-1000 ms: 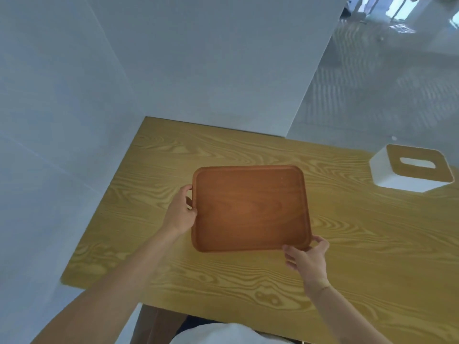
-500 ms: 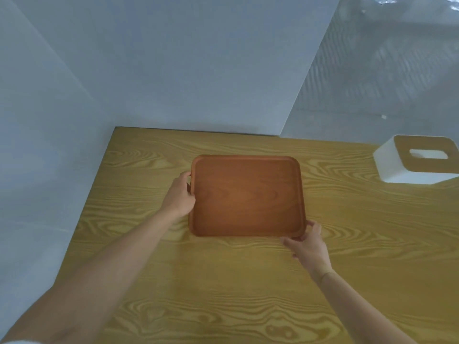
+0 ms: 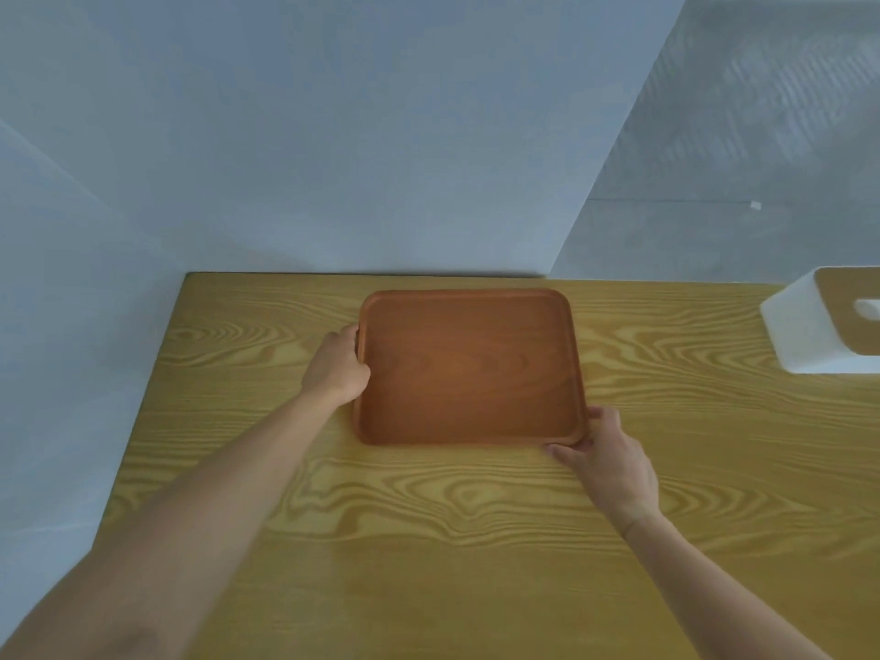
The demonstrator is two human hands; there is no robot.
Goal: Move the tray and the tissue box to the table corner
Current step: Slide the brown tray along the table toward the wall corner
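A brown wooden tray (image 3: 469, 366) with rounded corners lies flat on the light wooden table (image 3: 428, 540), close to its far edge. My left hand (image 3: 338, 366) grips the tray's left rim. My right hand (image 3: 607, 462) holds the tray's near right corner, thumb on the rim. A white tissue box (image 3: 821, 321) with a wooden lid stands at the far right, partly cut off by the frame edge, well apart from the tray.
Pale grey walls meet the table's far and left edges, forming a corner at the far left (image 3: 190, 278). Grey floor (image 3: 738, 183) shows beyond the table at the right.
Both hands have carried the tray away from me toward the far edge and set it down lower, near the wall. The view has shifted forward; the tissue box stayed put.
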